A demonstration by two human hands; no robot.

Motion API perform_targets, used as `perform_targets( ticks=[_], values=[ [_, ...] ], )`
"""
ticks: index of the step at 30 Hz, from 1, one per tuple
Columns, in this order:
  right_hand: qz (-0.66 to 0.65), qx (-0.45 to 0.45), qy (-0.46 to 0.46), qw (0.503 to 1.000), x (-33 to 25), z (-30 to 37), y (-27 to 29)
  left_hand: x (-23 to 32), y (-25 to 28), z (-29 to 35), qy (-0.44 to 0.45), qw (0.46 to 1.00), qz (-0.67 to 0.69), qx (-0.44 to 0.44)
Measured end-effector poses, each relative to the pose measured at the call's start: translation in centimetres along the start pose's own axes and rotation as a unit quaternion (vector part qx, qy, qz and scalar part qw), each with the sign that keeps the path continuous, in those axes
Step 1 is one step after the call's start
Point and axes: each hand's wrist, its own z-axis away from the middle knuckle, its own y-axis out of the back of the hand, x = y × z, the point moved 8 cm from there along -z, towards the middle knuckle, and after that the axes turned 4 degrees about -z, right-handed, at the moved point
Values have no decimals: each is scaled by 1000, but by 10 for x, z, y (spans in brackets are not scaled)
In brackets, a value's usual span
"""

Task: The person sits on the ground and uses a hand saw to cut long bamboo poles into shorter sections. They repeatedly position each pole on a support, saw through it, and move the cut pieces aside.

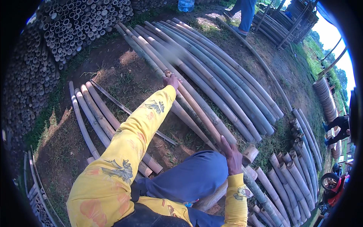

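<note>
A brown bamboo pole (199,110) slants from the centre toward the lower right, above other poles. My left hand (172,81) is closed around its far part, with the arm stretched out. My right hand (231,156) is closed at the pole's near end, beside my bent knee (189,176); some of its fingers are hidden. Just beyond the pole, a row of long bamboo poles (223,77) lies side by side on the ground. Under my right wrist runs a greenish pole (261,196).
Several poles (100,117) lie at left, next to a thin split strip (132,113). Stacked bamboo (72,26) rises at the far left. Cut poles (291,174) are bundled at lower right. A person's blue-trousered leg (247,15) and a plastic water bottle (186,5) are at the far side.
</note>
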Motion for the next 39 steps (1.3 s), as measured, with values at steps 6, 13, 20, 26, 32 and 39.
perform_targets(
  ticks=[6, 13, 20, 26, 32, 39],
  values=[
    [29, 11, 10, 999, 10, -17, 2, -1, -10, -11, -24, 994, -82, -72],
    [5, 12, 51, 999, 0, -2, -1, 8, 18, -4, -8, 993, -89, -82],
    [-13, -19, 2, 1000, 27, 16, -11, -3, 16, 11, -5, 981, -174, -88],
    [-42, 47, -91, 994, 77, 0, -39, 34, -41, 123, -476, 625, -591, -185],
    [-67, 53, -163, 983, 103, 2, -66, -114, -98, 251, -385, 213, -627, -643],
    [-90, 35, -224, 970, 109, 6, -72, -185, -111, 257, -247, 87, -716, -647]
  ],
)
